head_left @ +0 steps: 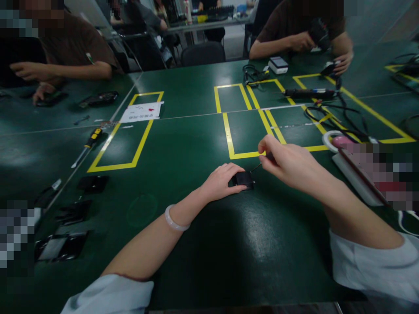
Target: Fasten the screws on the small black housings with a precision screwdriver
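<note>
My left hand (222,181) is closed on a small black block-like part (244,179), keeping it on the green table top; its fingers lie over the far side and the thumb along the near side. To the right of it, my right hand (286,162) pinches a thin dark metal rod (256,168), perhaps a hex key or a slim driver. The rod's end reaches the right edge of the black part. Whether it sits in a hole there, I cannot tell. Most of the rod's other end is hidden by my fingers.
On the left lie a yellow-and-black screwdriver (93,138), a paper sheet (142,112) and several black parts (73,211). At the right are a black pen-shaped power tool (309,93), cables (347,115) and a pink round object (343,141). Two people sit across the table.
</note>
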A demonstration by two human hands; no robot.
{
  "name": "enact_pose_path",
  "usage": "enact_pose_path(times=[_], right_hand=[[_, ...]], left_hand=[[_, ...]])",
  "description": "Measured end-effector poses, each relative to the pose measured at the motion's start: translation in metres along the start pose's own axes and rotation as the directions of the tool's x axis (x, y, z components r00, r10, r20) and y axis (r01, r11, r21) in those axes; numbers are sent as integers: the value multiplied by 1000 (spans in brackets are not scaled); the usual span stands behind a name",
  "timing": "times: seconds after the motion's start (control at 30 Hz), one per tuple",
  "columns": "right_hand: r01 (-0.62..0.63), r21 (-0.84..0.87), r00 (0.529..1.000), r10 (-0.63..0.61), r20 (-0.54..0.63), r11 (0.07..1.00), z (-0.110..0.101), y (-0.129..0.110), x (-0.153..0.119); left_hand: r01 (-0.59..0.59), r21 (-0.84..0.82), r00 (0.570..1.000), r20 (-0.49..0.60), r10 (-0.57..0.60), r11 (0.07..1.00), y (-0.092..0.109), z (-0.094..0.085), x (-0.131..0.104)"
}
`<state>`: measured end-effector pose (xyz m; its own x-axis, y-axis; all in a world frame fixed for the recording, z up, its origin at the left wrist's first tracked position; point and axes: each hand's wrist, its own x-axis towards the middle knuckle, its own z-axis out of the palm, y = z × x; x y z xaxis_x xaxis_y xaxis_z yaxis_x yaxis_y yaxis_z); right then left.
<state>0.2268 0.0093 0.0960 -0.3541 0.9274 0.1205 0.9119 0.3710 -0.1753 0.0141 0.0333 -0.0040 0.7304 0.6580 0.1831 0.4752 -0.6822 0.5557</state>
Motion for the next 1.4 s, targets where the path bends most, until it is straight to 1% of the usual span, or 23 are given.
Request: enact_pose_path(times=[0.33, 0.63, 0.87, 0.97, 1.1, 1.23, 1.4], right_hand=[[-6, -30, 1000, 6, 4, 1000, -1, -2, 0], [23, -11, 1000, -23, -4, 1000, -1, -1, -1], [24, -59, 1000, -24, 7, 998, -1, -3, -2], [24, -32, 1000, -23, 11, 999, -1, -3, -2], [55, -5, 998, -55, -1, 998, -1, -1, -2], [84, -28, 996, -84, -14, 996, -2, 1, -3], [72, -87, 997, -74, -25, 994, -3, 2, -3]], left_hand=[[0, -1, 1000, -1, 0, 1000, 0, 0, 0], [8, -13, 1000, 4, -8, 1000, 1, -1, 0], [6, -3, 1000, -2, -6, 1000, 0, 0, 0], [4, 0, 1000, 1, -4, 1000, 0, 0, 0], [7, 4, 1000, -8, -7, 1000, 0, 1, 0], [6, 3, 1000, -1, -6, 1000, 0, 0, 0], [12, 3, 1000, 5, -12, 1000, 0, -1, 0]])
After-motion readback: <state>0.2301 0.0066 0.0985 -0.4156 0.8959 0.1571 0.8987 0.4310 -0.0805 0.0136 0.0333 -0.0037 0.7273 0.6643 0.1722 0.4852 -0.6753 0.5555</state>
